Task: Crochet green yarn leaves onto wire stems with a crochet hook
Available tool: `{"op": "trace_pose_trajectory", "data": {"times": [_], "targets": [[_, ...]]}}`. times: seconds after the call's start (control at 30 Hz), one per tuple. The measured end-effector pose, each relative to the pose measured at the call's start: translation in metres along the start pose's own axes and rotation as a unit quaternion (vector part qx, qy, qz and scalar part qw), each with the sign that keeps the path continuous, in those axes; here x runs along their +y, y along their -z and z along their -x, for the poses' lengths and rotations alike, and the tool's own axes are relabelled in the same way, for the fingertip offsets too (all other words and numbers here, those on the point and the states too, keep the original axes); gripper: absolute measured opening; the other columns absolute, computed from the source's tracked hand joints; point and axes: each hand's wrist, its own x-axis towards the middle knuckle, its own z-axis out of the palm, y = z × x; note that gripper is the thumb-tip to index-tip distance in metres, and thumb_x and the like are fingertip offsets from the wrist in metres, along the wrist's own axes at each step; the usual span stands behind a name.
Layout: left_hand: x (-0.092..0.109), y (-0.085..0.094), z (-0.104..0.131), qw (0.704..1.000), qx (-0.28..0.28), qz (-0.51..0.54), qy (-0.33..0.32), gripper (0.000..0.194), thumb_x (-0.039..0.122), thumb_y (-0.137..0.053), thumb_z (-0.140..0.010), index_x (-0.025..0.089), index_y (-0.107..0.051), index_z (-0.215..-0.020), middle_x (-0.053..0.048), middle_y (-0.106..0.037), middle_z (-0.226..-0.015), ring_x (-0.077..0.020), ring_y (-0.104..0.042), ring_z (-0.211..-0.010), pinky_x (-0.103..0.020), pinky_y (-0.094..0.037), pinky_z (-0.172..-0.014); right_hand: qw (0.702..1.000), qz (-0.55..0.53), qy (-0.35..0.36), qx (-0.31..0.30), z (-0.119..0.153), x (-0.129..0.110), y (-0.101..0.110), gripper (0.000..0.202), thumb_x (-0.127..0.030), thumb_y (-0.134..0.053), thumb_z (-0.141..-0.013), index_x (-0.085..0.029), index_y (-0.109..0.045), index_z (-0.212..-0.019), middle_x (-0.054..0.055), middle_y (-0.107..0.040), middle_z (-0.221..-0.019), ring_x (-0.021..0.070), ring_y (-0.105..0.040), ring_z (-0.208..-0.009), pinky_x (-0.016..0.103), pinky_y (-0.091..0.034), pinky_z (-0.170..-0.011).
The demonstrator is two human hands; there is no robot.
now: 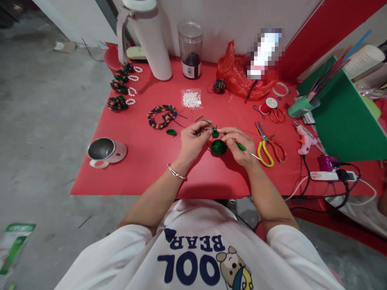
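My left hand (196, 139) pinches a small green crochet piece (215, 133), with green yarn running over its fingers. In my right hand (240, 146) is a crochet hook (241, 147) with a green grip, its tip at the green piece. Just below, between the hands, sits a ball of dark green yarn (218, 147). A finished-looking green crochet leaf (171, 132) lies to the left of my left hand. Beyond it rests a multicoloured crocheted strip (161, 117), curled in a loop.
Scissors with yellow handles (265, 153) lie right of my right hand, near a pink glue gun (306, 139) and a cabled power strip (332, 175). A mug (107, 152) stands at left. Behind are a bag of white beads (191, 98), a tumbler (152, 44) and a red plastic bag (234, 66).
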Motion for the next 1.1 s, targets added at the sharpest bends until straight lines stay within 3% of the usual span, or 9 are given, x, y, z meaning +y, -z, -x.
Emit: {"op": "trace_pose_trajectory", "data": {"times": [0.33,0.47,1.1], "targets": [[0.006,-0.0035,0.0024,0.997,0.029,-0.071,0.0,0.025,0.011,-0.08,-0.066,0.021,-0.083,-0.089,-0.001,-0.073,-0.075,-0.0115,-0.061,-0.066,-0.025,-0.053,-0.062,1.0,0.023,0.017,0.003,0.0024,0.0033,-0.005,0.019,-0.035,-0.055,-0.105,-0.029,-0.072,-0.1,0.006,-0.079,-0.118,0.0221,-0.075,-0.109,0.044,-0.061,-0.095],[0.0062,-0.0045,0.0026,0.997,0.031,-0.068,0.014,0.024,0.011,-0.08,-0.065,0.02,-0.082,-0.087,-0.002,-0.073,-0.074,-0.012,-0.061,-0.065,-0.025,-0.053,-0.062,0.998,0.047,0.035,0.006,0.0044,0.0067,-0.0079,0.018,-0.035,-0.055,-0.104,-0.03,-0.073,-0.103,0.006,-0.078,-0.123,0.0227,-0.074,-0.11,0.045,-0.061,-0.096],[0.0051,-0.0045,0.0022,0.997,0.049,-0.053,0.017,0.023,0.01,-0.079,-0.066,0.02,-0.082,-0.086,-0.002,-0.073,-0.075,-0.0119,-0.062,-0.066,-0.026,-0.054,-0.064,1.0,0.002,-0.002,0.009,0.0009,-0.0005,-0.0043,0.022,-0.037,-0.054,-0.105,-0.028,-0.073,-0.098,0.006,-0.08,-0.115,0.0217,-0.076,-0.107,0.043,-0.062,-0.094]]}}
